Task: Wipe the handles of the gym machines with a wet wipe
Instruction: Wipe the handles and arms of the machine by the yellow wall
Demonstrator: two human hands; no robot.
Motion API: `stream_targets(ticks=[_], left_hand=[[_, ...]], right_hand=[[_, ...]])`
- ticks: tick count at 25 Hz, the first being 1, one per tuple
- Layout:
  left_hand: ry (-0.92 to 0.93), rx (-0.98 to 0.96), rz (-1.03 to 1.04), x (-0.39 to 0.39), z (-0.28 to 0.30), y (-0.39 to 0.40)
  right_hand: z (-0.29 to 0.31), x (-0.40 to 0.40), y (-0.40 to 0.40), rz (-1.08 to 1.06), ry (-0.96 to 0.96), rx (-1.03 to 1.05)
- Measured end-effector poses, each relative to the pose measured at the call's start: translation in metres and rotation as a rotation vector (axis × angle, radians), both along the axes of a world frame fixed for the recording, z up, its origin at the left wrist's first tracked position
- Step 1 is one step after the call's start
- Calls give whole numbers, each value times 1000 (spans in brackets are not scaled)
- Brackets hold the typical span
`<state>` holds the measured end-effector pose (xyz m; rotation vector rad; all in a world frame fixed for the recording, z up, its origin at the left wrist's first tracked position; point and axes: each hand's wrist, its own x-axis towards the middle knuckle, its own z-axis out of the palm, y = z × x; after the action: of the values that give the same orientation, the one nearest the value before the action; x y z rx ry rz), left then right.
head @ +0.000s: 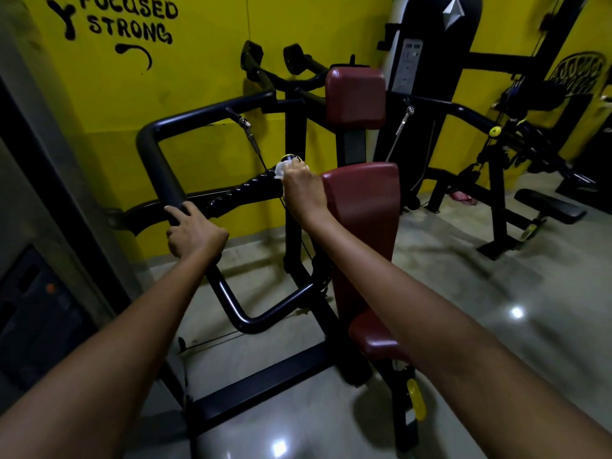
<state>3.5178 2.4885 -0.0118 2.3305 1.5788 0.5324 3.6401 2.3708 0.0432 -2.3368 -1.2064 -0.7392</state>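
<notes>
- The ribbed black handle (245, 190) runs from lower left up to the right, ending at a yellow-ringed cap (290, 158).
- The right hand (303, 190) curls around a crumpled white wet wipe (281, 169) near that end.
- The left hand (193, 231) grips the smooth black frame bar (159, 160).
- A maroon back pad (364, 207) stands just right of the handle, against a yellow wall (205, 54).

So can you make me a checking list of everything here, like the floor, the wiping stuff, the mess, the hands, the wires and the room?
Surface: shiny grey floor, lamp glare on it.
Job's things: white wet wipe pressed on the ribbed black handle; the bent black bar is a second grip.
Clutter: something pink on the floor by the far frame.
Hands: right hand holds the wipe on the handle; left hand grips the bent bar.
Cables: a thin cable runs down from a clip.
Surroundings: yellow wall with black lettering, red pads, a black bench.
</notes>
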Motion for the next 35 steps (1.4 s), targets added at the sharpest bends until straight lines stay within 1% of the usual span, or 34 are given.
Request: stream_targets(ticks=[2, 3, 4, 5, 8, 10, 14, 16, 19, 23, 25, 29, 31, 33, 34, 35], left_hand=[[0, 28, -7, 0, -1, 1], [-1, 40, -14, 0, -1, 1], [-4, 49, -18, -1, -1, 2], [-8, 53, -17, -1, -1, 2], [-13, 50, -11, -1, -1, 1], [-21, 51, -11, -1, -1, 0], [-38, 60, -7, -3, 0, 0], [-40, 67, -8, -4, 0, 1], [-41, 72, -8, -4, 0, 1], [-40, 75, -5, -4, 1, 0], [-43, 75, -7, -4, 0, 0], [-38, 77, -10, -5, 0, -1], [-31, 73, -16, -5, 0, -3], [-19, 68, -18, -5, 1, -4], [-16, 65, -20, -5, 2, -5], [-14, 62, -23, -5, 2, -6]], right_hand=[[8, 6, 6, 10, -31, -64], [12, 10, 9, -5, -20, -83], [15, 15, 13, -17, 31, -65], [18, 19, 15, -18, 128, 1], [17, 41, 14, 50, 529, 251], [13, 49, 7, 118, 730, 341], [1, 46, -8, 319, 1306, 529], [-8, 37, -15, 388, 1520, 604], [-17, 25, -31, 473, 1720, 686], [-23, 7, -52, 467, 1869, 748], [-27, -1, -59, 475, 1872, 795], [-41, -7, -68, 479, 1651, 772], [-45, -15, -71, 307, 1403, 720], [-47, -26, -72, 106, 1039, 655], [-45, -31, -71, 60, 842, 590], [-44, -33, -69, 61, 673, 516]])
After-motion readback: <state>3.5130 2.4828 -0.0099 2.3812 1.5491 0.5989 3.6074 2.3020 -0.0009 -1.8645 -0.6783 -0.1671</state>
